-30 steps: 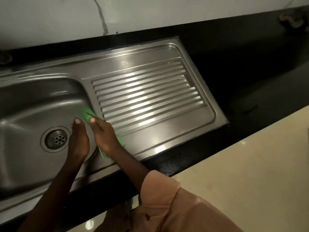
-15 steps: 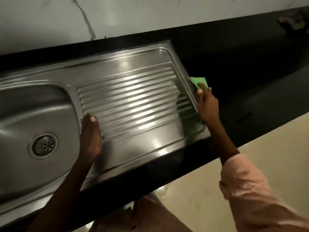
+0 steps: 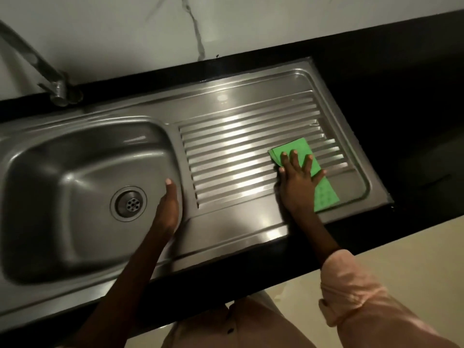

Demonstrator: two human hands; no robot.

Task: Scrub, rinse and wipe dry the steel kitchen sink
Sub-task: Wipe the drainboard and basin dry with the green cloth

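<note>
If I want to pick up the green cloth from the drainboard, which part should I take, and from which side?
Probably the near right corner of the green cloth. It lies flat on the drainboard, and the right hand presses its left part with spread fingers, so that corner is the largest uncovered part. Come from the right, front edge side, and pinch the corner, since a flat cloth offers nothing else to hold.

Pale pink sleeve [image 3: 351, 287] rolled above the wrist

a black countertop [image 3: 391, 101] fills the frame from 9 to 4 o'clock; a white marble-veined wall [image 3: 226, 23] spans 10 to 2 o'clock; a pale beige floor [image 3: 414, 267] lies at 4 to 5 o'clock.
</note>
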